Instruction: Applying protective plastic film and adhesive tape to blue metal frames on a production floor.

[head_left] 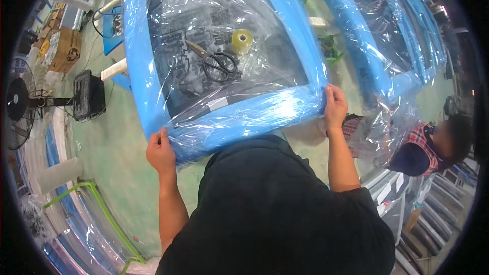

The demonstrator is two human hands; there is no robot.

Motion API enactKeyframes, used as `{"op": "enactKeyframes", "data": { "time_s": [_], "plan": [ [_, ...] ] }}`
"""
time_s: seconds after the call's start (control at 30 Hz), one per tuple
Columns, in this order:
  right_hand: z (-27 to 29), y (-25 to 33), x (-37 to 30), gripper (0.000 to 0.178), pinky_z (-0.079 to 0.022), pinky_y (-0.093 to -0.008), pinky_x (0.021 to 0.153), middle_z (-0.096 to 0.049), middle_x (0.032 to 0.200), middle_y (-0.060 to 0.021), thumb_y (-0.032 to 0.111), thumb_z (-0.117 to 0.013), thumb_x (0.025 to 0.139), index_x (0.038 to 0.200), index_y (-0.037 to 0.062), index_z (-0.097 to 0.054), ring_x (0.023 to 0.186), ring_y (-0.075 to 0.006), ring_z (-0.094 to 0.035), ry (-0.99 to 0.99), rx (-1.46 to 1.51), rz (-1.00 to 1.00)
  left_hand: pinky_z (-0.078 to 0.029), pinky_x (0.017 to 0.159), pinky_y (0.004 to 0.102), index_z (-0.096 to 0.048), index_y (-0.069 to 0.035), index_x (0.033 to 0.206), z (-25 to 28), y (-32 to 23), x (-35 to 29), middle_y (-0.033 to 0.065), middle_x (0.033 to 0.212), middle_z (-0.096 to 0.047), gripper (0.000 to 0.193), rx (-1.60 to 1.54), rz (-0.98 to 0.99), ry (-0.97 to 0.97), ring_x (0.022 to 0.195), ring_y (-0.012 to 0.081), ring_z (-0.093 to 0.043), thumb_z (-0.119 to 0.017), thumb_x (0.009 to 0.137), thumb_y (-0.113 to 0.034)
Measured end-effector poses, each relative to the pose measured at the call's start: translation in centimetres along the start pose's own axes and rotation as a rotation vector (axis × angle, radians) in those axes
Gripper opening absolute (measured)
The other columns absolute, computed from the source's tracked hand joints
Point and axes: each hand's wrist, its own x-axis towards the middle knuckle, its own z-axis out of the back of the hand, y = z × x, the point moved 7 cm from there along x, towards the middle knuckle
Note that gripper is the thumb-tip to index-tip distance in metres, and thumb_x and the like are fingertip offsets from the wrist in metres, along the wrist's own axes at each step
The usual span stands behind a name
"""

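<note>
In front of me lies a large panel with a dark middle and a padded blue border [300, 35], wrapped in clear plastic film [254, 114]. At its near left corner my left hand [161, 154] is closed, pinching the film. My right hand [335, 108] pinches the film at the near right corner. On the panel's dark middle rest black-handled scissors [218, 64], their blades pointing far left. Just right of them a roll of clear yellowish tape [242, 42] stands on the film. What lies under the near edge is hidden.
A second blue-bordered wrapped panel [367, 53] lies to the right. Beside it a co-worker in a checked shirt [417, 145] handles loose film. A black fan [20, 99], a black crate [89, 95] and a cardboard box [66, 50] stand left. A green metal frame [109, 219] is at lower left.
</note>
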Motion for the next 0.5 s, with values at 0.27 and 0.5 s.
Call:
{"op": "enactKeyframes", "data": {
  "time_s": [0.27, 0.5],
  "plan": [
    [-0.3, 2.2, 0.1, 0.018, -0.053, -0.0376, 0.086, -0.074, 0.095, -0.0117, 0.020, -0.075, 0.097, 0.095, 0.0022, -0.076, 0.093, -0.0263, -0.069, -0.033, -0.139, 0.087, -0.052, 0.075, 0.0407, -0.071, -0.003, 0.103, -0.2, -0.8, 0.5, 0.0118, 0.089, -0.067, 0.017, 0.143, -0.274, 0.012, 0.083, 0.0297, -0.066, -0.070, 0.099, -0.020],
    [0.0, 2.2, 0.2, 0.020, -0.050, -0.0437, 0.078, -0.067, 0.091, -0.0105, 0.025, -0.079, 0.092, 0.090, 0.0062, -0.071, 0.087, -0.0326, -0.062, -0.116, -0.266, 0.204, -0.053, 0.083, 0.0428, -0.070, -0.010, 0.124, -0.8, -1.1, 0.2, 0.0113, 0.105, -0.071, 0.032, 0.189, -0.209, -0.013, 0.093, 0.0309, -0.068, -0.074, 0.096, -0.026]
  ]
}}
